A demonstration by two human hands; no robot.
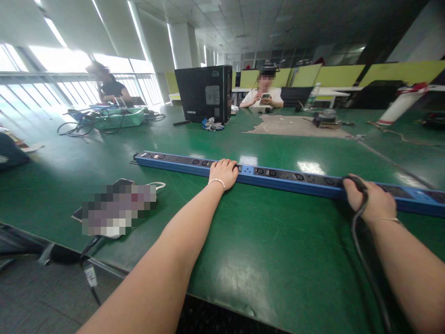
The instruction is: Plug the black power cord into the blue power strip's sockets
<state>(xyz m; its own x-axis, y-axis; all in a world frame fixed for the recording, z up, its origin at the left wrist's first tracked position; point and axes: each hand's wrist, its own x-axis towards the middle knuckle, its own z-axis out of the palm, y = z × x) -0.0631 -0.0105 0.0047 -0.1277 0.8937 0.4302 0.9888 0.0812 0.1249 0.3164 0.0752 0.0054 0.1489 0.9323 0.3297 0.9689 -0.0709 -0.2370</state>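
Note:
A long blue power strip (292, 184) with a row of black sockets lies across the green table. Its right end runs out of view. My left hand (224, 174) grips the strip near its middle, fingers curled over the top and far edge. Farther right, my right hand (374, 202) is closed around the plug end of a black power cord (356, 232), right at the strip's sockets. The plug is mostly hidden by my fingers, so I cannot tell whether it sits in a socket. From there the cord hangs down toward the near edge.
At left on the table (257, 241) lies a phone-like device (121, 182), partly blurred, with cables. Farther back stand a green basket (120, 119) of cables, a black computer case (205, 93), gloves (212, 124) and a bottle (313, 96). Two people sit beyond.

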